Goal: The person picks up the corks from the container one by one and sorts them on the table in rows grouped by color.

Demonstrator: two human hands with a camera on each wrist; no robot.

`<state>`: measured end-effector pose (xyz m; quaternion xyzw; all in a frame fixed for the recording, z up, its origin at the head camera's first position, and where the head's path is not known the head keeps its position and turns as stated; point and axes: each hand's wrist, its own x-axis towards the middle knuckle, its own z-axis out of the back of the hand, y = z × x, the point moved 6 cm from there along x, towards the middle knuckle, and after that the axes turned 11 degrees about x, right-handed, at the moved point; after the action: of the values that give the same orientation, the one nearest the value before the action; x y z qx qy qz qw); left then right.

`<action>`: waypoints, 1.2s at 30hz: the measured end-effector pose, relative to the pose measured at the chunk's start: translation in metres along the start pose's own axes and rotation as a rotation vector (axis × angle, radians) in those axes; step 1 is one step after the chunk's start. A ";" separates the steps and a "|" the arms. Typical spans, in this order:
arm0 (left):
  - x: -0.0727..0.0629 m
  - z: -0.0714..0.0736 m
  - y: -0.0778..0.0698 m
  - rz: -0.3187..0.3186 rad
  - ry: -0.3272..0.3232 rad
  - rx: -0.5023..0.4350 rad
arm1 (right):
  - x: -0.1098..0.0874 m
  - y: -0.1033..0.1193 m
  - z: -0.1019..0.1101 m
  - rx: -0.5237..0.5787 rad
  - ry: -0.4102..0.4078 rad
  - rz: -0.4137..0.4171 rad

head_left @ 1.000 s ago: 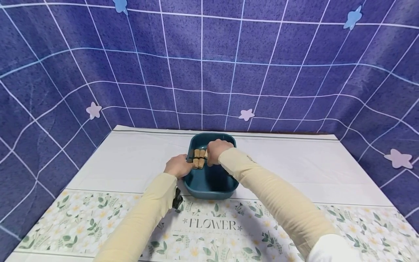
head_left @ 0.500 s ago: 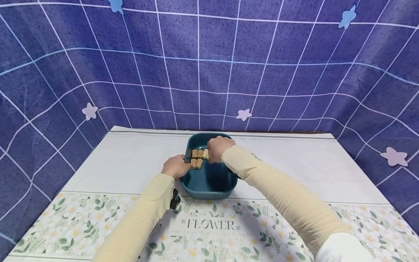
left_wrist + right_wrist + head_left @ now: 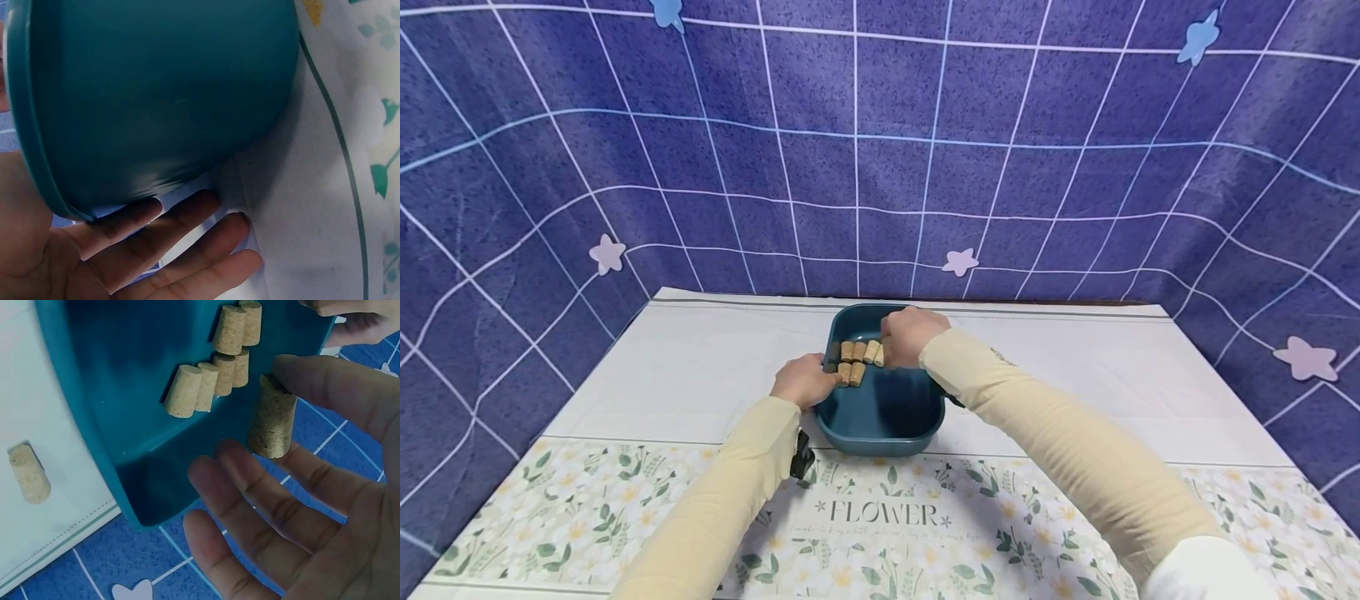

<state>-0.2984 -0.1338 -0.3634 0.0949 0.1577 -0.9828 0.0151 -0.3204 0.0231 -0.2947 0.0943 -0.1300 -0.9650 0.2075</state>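
A dark teal plastic bin (image 3: pixel 877 447) stands on the table. My left hand (image 3: pixel 802 381) holds its left side, thumb over the rim and fingers spread along the outer wall (image 3: pixel 175 94). Over the bin's far right part is my right hand (image 3: pixel 914 335). In the right wrist view it pinches a tapered cork stopper (image 3: pixel 273 420) between thumb and index finger, the other fingers loosely extended. Several more cork stoppers lie in the bin: darker cork stoppers (image 3: pixel 851 374) in two short rows near the left wall, with paler cork stoppers (image 3: pixel 183 392) beside them.
Outside the bin, one loose cork stopper (image 3: pixel 29 472) lies on the white tabletop, seen in the right wrist view. A floral printed band (image 3: pixel 880 512) runs along the table's front. A blue gridded curtain (image 3: pixel 887 167) rises behind the table.
My right hand has shifted slightly right, away from the row, and the two paler cork stoppers have come into sight in the head view. My left hand keeps its place.
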 end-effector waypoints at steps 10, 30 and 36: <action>0.001 0.000 -0.001 -0.015 -0.013 0.017 | -0.010 -0.005 0.011 0.012 -0.012 0.008; 0.003 -0.002 0.001 0.013 0.018 -0.005 | -0.026 -0.035 0.027 0.054 -0.051 0.021; 0.004 -0.002 0.001 0.001 0.009 0.002 | -0.031 -0.048 0.031 0.044 -0.063 -0.009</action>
<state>-0.3020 -0.1340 -0.3665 0.0995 0.1565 -0.9826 0.0148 -0.3181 0.0846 -0.2752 0.0689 -0.1572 -0.9653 0.1967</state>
